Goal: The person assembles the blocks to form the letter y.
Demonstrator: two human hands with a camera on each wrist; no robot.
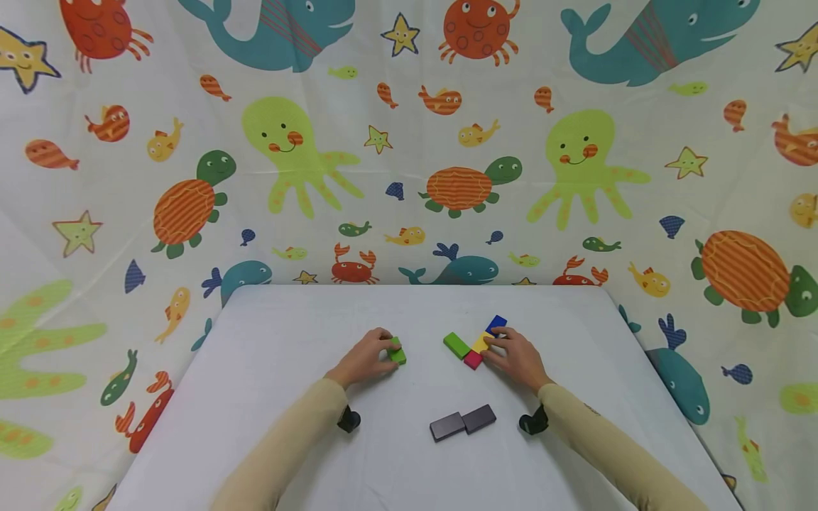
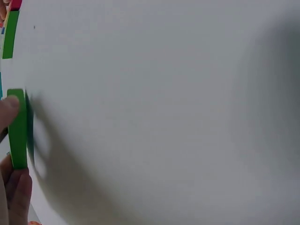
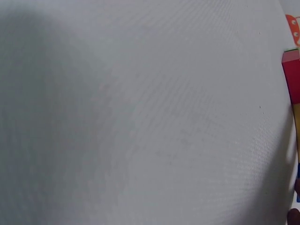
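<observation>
My left hand (image 1: pixel 371 353) pinches a green block (image 2: pixel 18 133) between thumb and fingers, close over the white table left of the other coloured blocks. In the left wrist view a fingertip lies on its upper end and more fingers hold its lower end. My right hand (image 1: pixel 516 358) curls over a yellow block (image 1: pixel 481 343), partly covering it. The yellow block lies between a blue block (image 1: pixel 496 323) and a red block (image 1: pixel 473 360). A second green block (image 1: pixel 456 345) angles off from the red one. In the right wrist view only fingertips (image 3: pixel 294 216) show, by the blue end.
Two dark grey blocks (image 1: pixel 447 426) lie end to end, slightly offset, nearer the front of the white table (image 1: pixel 255 369). Behind the table's far edge hangs a curtain (image 1: pixel 383 184) printed with sea animals. A small black camera sits on each wrist.
</observation>
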